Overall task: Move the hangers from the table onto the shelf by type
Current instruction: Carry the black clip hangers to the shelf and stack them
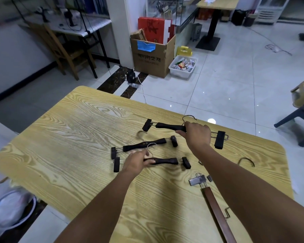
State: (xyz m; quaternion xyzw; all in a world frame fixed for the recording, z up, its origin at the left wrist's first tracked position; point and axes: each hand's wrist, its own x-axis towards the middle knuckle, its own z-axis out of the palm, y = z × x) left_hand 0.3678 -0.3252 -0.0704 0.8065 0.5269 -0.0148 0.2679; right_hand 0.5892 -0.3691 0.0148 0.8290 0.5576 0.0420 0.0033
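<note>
Three black clip hangers lie on the yellow wooden table (pixel 63 155). My right hand (pixel 197 133) grips the bar of the far black hanger (pixel 170 127) near its hook. My left hand (pixel 139 161) grips the bar of the near black hanger (pixel 167 161) at its left part. The middle black hanger (pixel 144 144) lies untouched between them. A brown wooden hanger (pixel 216 209) with metal clips lies at the near right, partly under my right forearm. The hook of another hanger (pixel 247 161) shows past that forearm. No shelf is in view.
Beyond the table's far edge stand a cardboard box (pixel 150 58) and a white bin of packets (pixel 182 66) on the tiled floor. A wooden chair (pixel 63 48) and a desk are at the back left. A grey stool (pixel 300 118) is at the right, a basin (pixel 12 207) at the lower left.
</note>
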